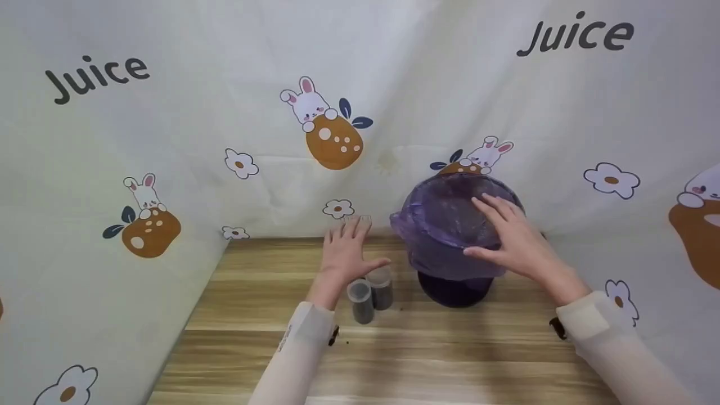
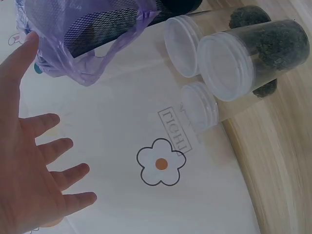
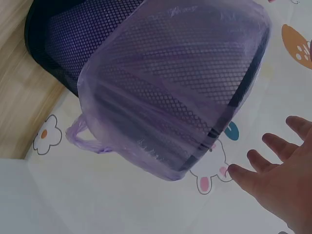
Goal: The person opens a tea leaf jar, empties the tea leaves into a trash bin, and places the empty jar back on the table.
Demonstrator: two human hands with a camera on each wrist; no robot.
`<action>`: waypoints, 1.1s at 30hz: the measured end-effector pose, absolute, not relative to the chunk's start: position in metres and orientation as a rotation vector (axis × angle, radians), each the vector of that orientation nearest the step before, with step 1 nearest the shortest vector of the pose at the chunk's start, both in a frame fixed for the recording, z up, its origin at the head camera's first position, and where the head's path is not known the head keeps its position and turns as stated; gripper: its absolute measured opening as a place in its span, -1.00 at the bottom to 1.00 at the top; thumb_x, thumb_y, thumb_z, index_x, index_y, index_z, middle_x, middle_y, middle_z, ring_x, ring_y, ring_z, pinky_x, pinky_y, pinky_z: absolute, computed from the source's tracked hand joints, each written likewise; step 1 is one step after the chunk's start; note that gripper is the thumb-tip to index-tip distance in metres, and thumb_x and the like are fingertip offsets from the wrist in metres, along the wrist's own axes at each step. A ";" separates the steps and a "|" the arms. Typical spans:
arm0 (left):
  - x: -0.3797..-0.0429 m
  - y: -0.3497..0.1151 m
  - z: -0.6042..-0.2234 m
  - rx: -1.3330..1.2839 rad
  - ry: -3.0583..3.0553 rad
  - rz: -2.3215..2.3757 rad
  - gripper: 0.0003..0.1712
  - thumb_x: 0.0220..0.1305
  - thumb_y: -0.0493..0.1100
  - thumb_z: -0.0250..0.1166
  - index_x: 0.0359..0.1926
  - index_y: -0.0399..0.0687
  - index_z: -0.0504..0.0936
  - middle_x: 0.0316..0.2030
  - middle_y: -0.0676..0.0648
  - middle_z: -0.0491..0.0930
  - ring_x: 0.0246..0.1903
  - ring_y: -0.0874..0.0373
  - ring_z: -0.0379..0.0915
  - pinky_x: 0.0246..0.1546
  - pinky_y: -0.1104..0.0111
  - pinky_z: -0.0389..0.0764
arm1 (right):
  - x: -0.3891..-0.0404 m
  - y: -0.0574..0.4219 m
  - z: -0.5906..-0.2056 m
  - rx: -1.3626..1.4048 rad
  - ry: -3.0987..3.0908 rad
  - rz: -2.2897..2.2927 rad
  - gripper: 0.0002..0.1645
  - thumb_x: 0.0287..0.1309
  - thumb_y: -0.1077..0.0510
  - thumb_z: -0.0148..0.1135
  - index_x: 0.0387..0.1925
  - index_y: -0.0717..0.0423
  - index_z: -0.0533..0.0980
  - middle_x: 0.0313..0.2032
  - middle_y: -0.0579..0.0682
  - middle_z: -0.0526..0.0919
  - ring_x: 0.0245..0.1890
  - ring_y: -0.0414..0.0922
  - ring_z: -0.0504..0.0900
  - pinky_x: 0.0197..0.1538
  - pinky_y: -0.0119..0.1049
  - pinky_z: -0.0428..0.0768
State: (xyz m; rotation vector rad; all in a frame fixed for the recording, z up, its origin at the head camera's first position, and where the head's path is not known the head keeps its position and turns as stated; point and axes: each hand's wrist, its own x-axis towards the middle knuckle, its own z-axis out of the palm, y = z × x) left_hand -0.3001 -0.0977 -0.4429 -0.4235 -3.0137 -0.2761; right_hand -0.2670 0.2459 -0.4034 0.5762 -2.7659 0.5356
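A dark mesh waste bin (image 1: 454, 292) stands upright on the table, lined with a purple plastic bag (image 1: 444, 261) folded over its rim. My right hand (image 1: 520, 242) is spread beside the bag's right side, holding nothing; in the head view it overlaps the bin's mouth. Spread fingers also show on my left hand (image 1: 344, 254), which hovers empty left of the bin, near the clear jars (image 1: 361, 306). In the left wrist view three lidded jars (image 2: 280, 46) stand close together, with dark green dried leaves inside. Part of the rear jar (image 1: 383, 295) is hidden in the head view.
The wood-grain table (image 1: 270, 292) ends against a white cloth (image 1: 247, 112) printed with rabbits, oranges, flowers and the word Juice. This cloth rises behind the bin and along both sides. Small dark specks lie on the table near the jars.
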 end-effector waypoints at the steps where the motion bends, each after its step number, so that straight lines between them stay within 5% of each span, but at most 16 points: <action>1: -0.300 -0.099 -0.444 -0.427 -3.014 -0.271 0.15 0.07 0.55 0.23 0.55 0.17 0.10 0.57 -0.07 0.02 0.52 -0.23 -0.04 0.51 -0.16 0.00 | -0.266 0.245 -0.404 0.577 -2.766 0.537 0.21 -0.02 -0.45 0.36 0.54 -0.06 0.10 0.54 0.14 0.11 0.51 0.28 0.04 0.40 0.40 0.18; 29: -0.277 -0.123 -0.499 -0.520 -3.012 -0.413 -0.07 0.13 0.38 0.34 0.39 0.00 0.40 0.41 -0.17 0.36 0.34 -0.27 0.32 0.34 -0.15 0.35 | -0.228 0.222 -0.425 0.807 -2.579 0.646 0.09 -0.01 -0.17 0.51 0.50 -0.08 0.20 0.47 0.08 0.27 0.45 0.15 0.24 0.35 0.22 0.39; 33: -0.273 -0.125 -0.509 -0.516 -3.021 -0.451 -0.09 0.12 0.36 0.36 0.38 -0.01 0.42 0.41 -0.17 0.35 0.33 -0.30 0.33 0.30 -0.14 0.40 | -0.220 0.222 -0.433 0.815 -2.583 0.636 0.08 -0.01 -0.14 0.51 0.50 -0.07 0.21 0.46 0.04 0.29 0.44 0.08 0.26 0.36 0.08 0.41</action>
